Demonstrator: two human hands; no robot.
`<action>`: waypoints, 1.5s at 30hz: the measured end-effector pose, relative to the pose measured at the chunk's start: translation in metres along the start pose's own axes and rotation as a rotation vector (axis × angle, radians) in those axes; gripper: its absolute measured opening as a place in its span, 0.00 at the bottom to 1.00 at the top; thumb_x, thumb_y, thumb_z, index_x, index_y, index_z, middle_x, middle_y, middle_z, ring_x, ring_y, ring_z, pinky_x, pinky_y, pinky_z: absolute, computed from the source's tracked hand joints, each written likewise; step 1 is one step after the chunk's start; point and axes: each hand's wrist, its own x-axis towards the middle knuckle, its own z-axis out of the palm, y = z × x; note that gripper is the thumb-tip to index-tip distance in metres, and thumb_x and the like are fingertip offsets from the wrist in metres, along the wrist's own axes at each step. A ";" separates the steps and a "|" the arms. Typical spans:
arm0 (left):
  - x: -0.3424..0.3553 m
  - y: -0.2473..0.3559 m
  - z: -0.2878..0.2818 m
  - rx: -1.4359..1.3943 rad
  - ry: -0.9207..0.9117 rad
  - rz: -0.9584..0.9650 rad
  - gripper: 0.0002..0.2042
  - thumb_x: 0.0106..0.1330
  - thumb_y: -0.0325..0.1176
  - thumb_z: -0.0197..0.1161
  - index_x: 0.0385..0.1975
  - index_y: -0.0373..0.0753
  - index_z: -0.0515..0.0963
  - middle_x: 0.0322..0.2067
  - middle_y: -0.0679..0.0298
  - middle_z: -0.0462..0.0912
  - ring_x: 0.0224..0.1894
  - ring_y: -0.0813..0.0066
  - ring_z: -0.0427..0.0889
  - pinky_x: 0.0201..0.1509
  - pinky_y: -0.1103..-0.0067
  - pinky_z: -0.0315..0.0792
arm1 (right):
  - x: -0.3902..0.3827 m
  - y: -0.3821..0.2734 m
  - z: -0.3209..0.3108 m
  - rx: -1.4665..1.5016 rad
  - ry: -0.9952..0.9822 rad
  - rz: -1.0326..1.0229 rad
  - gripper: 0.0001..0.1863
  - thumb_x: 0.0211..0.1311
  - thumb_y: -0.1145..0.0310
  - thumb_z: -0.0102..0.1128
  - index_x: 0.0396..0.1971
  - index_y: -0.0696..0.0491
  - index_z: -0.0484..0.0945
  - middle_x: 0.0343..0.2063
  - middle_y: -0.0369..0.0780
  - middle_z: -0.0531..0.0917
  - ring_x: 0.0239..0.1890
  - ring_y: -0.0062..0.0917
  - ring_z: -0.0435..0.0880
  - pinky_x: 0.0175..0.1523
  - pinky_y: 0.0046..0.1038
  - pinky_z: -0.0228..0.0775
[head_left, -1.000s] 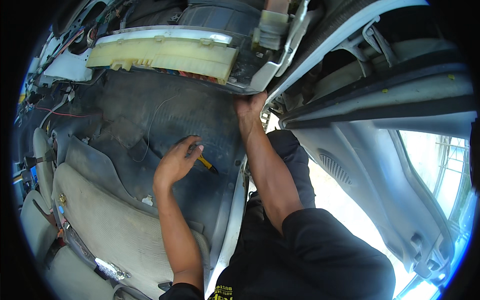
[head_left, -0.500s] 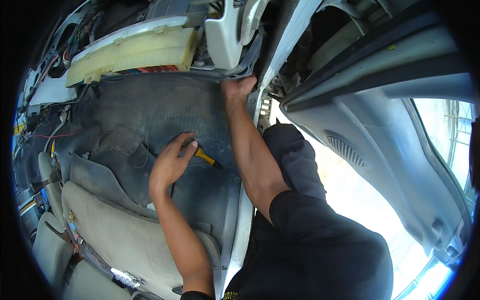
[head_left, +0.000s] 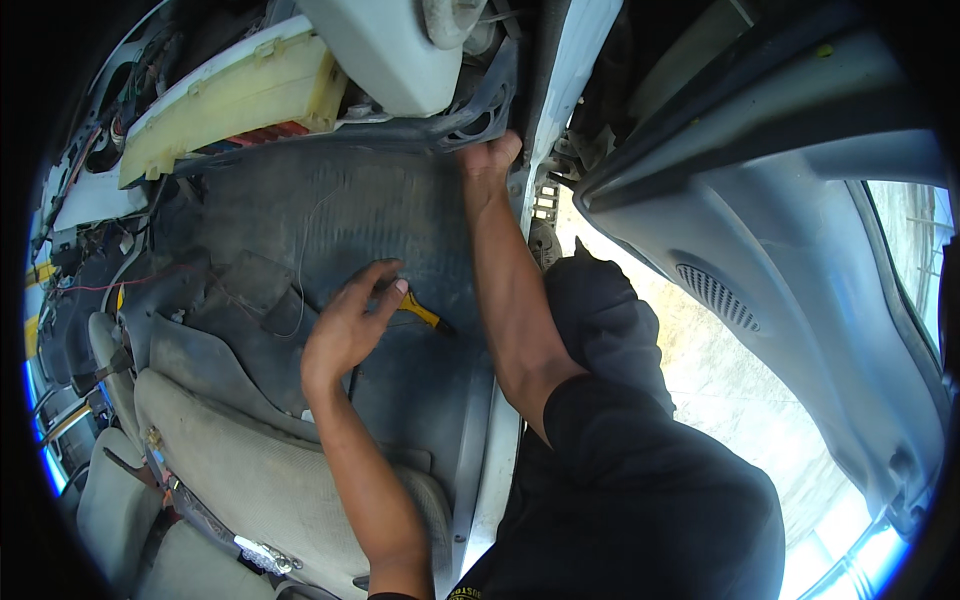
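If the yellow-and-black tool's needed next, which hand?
Left, probably. The left hand is right by the yellow-and-black tool; whether it touches isn't clear. The right hand is farther off, up at the dark trim, its fingertips hidden.

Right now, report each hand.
Left hand: loosely curled at the yellow-and-black tool; grip cannot be told.
Right hand: fingers hidden by the dark panel; cannot tell.

two hands (head_left: 350, 325) (head_left: 490, 160); one yellow tool (head_left: 422, 312)
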 end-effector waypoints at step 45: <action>0.001 0.009 0.017 0.123 -0.022 0.031 0.23 0.86 0.46 0.64 0.70 0.37 0.82 0.65 0.47 0.88 0.63 0.50 0.90 0.65 0.61 0.82 | -0.009 0.003 0.005 0.025 -0.015 0.087 0.26 0.86 0.51 0.55 0.67 0.55 0.84 0.70 0.44 0.86 0.72 0.45 0.83 0.82 0.53 0.71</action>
